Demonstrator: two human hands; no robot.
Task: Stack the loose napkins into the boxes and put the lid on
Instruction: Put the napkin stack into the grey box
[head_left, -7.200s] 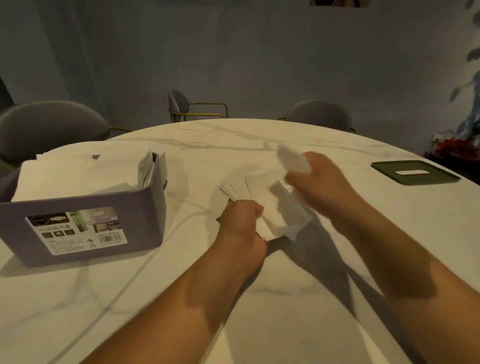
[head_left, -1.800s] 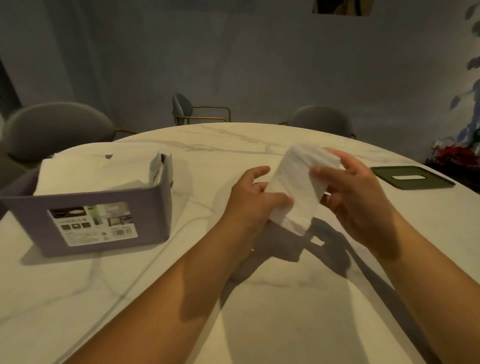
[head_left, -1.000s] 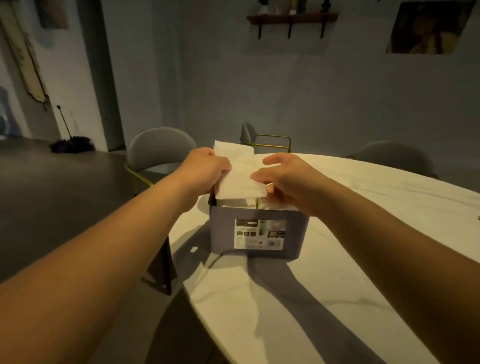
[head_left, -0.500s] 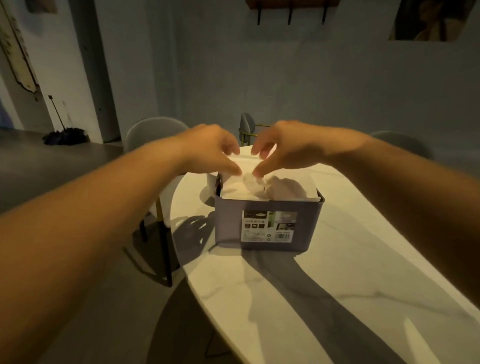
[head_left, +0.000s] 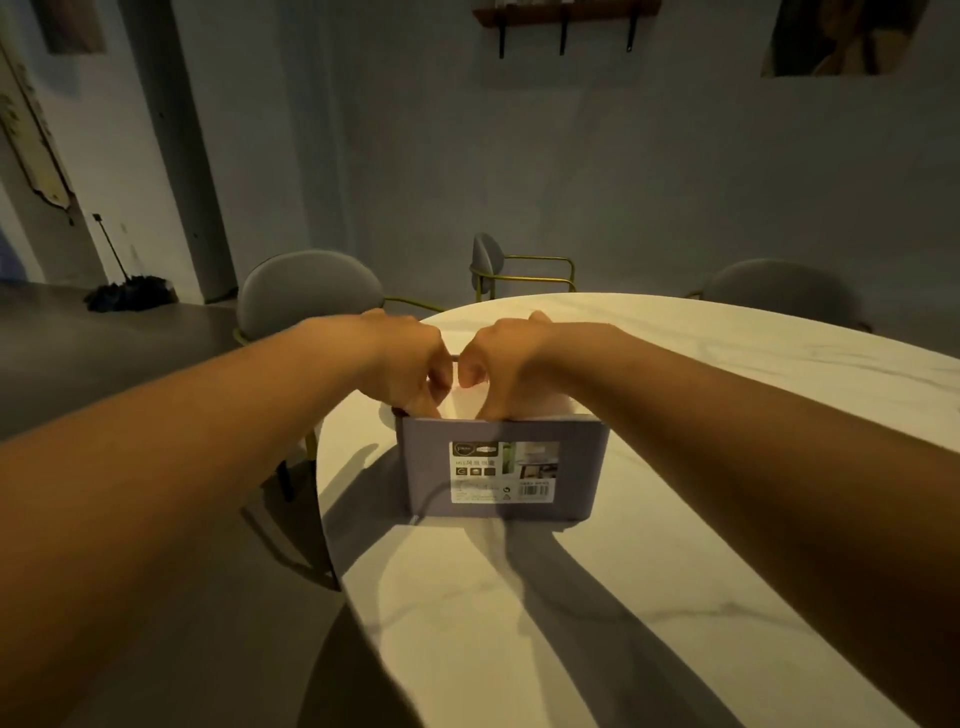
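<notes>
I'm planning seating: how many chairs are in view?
3: a grey chair at the left edge of the table, a gold-armed chair beyond its far edge, a third chair far right. Others may sit outside the view.

A dining room, whether in a home or a small café cannot be told: a round white marble-look table (head_left: 571, 597) ringed by grey padded chairs (head_left: 309, 296) on gold metal frames, a napkin box (head_left: 498, 467) on it, a bracketed wall shelf (head_left: 566, 10), a picture (head_left: 841, 36) on the plain grey wall, a folded umbrella (head_left: 127, 293) by a doorway
</notes>
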